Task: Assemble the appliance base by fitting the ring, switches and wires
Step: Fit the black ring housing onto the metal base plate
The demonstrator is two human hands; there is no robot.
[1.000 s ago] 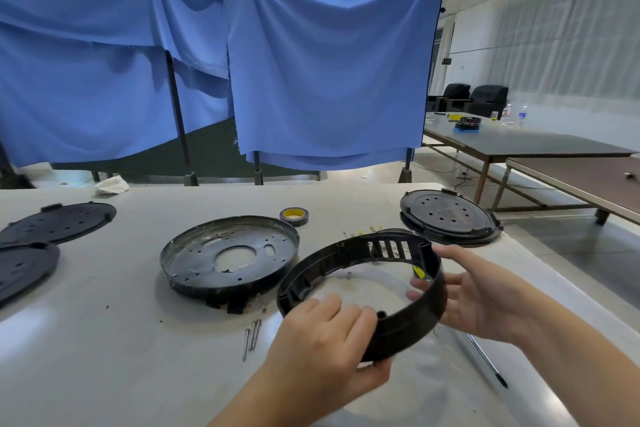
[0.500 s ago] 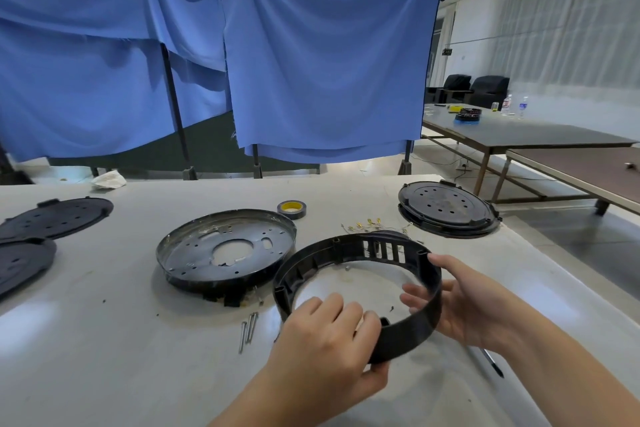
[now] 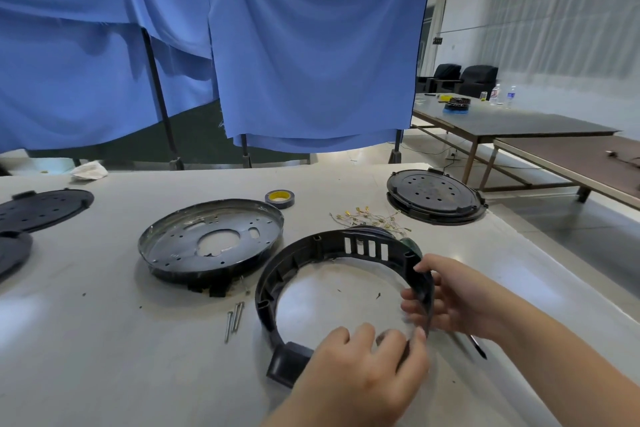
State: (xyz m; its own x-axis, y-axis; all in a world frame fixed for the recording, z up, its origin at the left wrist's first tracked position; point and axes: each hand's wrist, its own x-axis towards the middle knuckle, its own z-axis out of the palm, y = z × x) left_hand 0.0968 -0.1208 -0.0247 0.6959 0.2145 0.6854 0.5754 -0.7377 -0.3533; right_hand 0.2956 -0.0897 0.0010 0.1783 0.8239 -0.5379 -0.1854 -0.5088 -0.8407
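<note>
My left hand (image 3: 367,367) reaches in from below, fingers curled over the near rim of the ring (image 3: 311,253). My right hand (image 3: 457,298) comes from the right, thumb outside and fingers inside, pinching its right wall.

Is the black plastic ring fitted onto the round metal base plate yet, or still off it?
Off it. The black plastic ring is gripped by both hands beside the round metal base plate.

Blue cloth (image 3: 311,55) on stands; long tables (image 3: 519,125), black armchairs (image 3: 478,78) right.
</note>
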